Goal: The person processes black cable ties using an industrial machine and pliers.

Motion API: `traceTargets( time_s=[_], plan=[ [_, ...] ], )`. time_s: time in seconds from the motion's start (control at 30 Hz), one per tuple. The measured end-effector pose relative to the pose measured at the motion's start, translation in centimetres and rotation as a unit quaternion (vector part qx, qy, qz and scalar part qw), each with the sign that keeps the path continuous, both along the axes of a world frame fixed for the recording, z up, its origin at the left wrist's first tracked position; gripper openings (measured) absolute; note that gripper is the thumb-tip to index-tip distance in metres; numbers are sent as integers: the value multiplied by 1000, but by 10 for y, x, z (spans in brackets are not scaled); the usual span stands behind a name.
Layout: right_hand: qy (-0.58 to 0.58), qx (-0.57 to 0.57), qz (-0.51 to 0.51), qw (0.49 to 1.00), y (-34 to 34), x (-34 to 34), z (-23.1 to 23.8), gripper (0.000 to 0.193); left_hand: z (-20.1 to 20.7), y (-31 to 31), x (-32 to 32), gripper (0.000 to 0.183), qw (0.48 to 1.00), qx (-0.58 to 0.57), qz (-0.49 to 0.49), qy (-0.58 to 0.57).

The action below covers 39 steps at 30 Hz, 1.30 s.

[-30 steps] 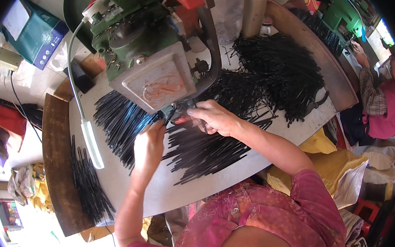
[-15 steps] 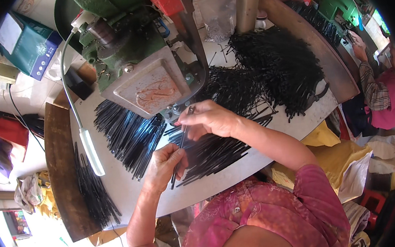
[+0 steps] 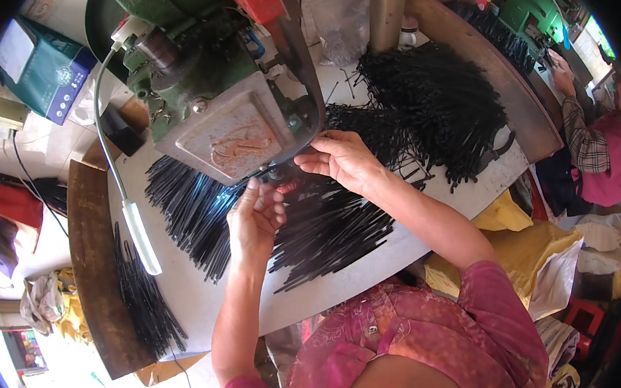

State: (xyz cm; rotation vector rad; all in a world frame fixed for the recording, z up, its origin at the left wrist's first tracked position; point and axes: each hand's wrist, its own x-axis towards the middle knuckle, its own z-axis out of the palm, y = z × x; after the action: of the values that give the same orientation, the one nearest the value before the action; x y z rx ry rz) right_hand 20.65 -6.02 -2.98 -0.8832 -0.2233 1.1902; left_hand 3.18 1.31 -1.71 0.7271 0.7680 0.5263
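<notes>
A green press (image 3: pixel 221 77) with a worn grey front plate (image 3: pixel 237 145) stands over the table, and both my hands are just below its head. My left hand (image 3: pixel 250 217) is closed, thumb and fingers pinched close to the press's lower edge. To its right, my right hand (image 3: pixel 344 162) also pinches, its fingertips beside the curved dark arm of the press. What either hand grips is too small or hidden to name. Between and below them lies a heap of thin black rods (image 3: pixel 328 236). Another bundle of black rods (image 3: pixel 191 210) lies to the left of my left hand.
A large pile of black strips (image 3: pixel 435 104) fills the table's right side. A lamp (image 3: pixel 141 236) on a bent neck hangs at left, near more rods (image 3: pixel 144 302). Curved boards (image 3: pixel 94 269) edge the table. A metal flask (image 3: pixel 387 13) stands behind. Another person's hand (image 3: pixel 562 76) shows far right.
Both hands have moved up toward the press and further apart. The black rod that slanted between them no longer shows there.
</notes>
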Motion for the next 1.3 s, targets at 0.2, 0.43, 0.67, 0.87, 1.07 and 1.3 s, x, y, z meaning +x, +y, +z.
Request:
traceTargets(
  time_s=[0.2,0.43,0.67,0.87,1.07,1.3],
  plan=[
    [1,6,-16,1000,1,-2,1,16,-10,17,8,18,999,9,37,-34],
    [6,10,-27,1000,-2,-8,4,18,-13,13,9,19,998,19,52,-43],
    [10,-3,-36,999,-2,-10,5,20,-9,7,11,22,995,34,74,-56],
    [9,-9,-43,999,-2,-15,5,20,-16,3,8,21,993,21,93,-64],
    [9,-3,-56,998,-6,-17,7,24,-14,-10,13,21,993,5,101,-53],
    [-139,-13,-34,990,-30,7,12,22,-16,0,5,13,988,-8,52,-144]
  ],
)
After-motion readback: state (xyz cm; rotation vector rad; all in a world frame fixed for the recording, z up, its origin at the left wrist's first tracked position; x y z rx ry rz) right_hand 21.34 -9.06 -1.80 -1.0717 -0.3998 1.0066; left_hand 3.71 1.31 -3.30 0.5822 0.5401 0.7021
